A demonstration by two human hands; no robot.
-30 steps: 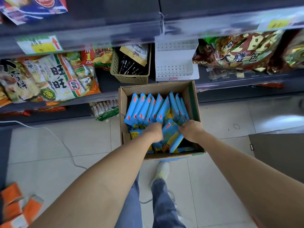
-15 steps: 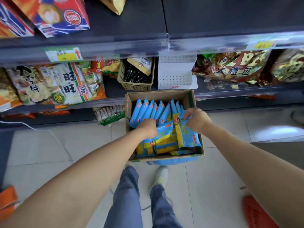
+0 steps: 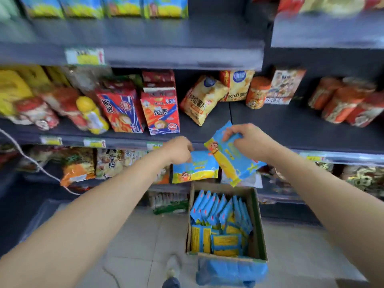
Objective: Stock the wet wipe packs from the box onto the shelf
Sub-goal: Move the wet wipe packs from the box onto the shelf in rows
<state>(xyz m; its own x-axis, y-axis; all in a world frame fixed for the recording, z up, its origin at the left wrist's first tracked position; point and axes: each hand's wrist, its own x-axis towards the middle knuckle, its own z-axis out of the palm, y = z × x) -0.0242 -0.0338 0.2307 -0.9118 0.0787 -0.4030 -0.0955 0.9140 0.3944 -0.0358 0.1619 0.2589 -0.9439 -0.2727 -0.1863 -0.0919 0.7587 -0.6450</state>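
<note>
A cardboard box (image 3: 258, 221) stands on the floor, holding several blue and yellow wet wipe packs (image 3: 220, 210). My left hand (image 3: 178, 149) grips the top edge of one blue and yellow wet wipe pack (image 3: 195, 169), which hangs below it. My right hand (image 3: 247, 140) holds a second wet wipe pack (image 3: 230, 159), tilted, just in front of the dark shelf (image 3: 291, 129). Both packs are lifted well above the box, level with the shelf's front edge.
Red snack boxes (image 3: 160, 113) and a yellow chip bag (image 3: 201, 98) stand on the shelf left of my hands; orange tubs (image 3: 257, 92) sit behind. Bare shelf board lies right of the chip bag. A white cable (image 3: 31, 161) hangs at left. Blue wrapped packs (image 3: 230, 271) lie before the box.
Both hands have risen out of the box, each carrying a wet wipe pack up to the shelf edge. The view has tilted up to the higher shelves.
</note>
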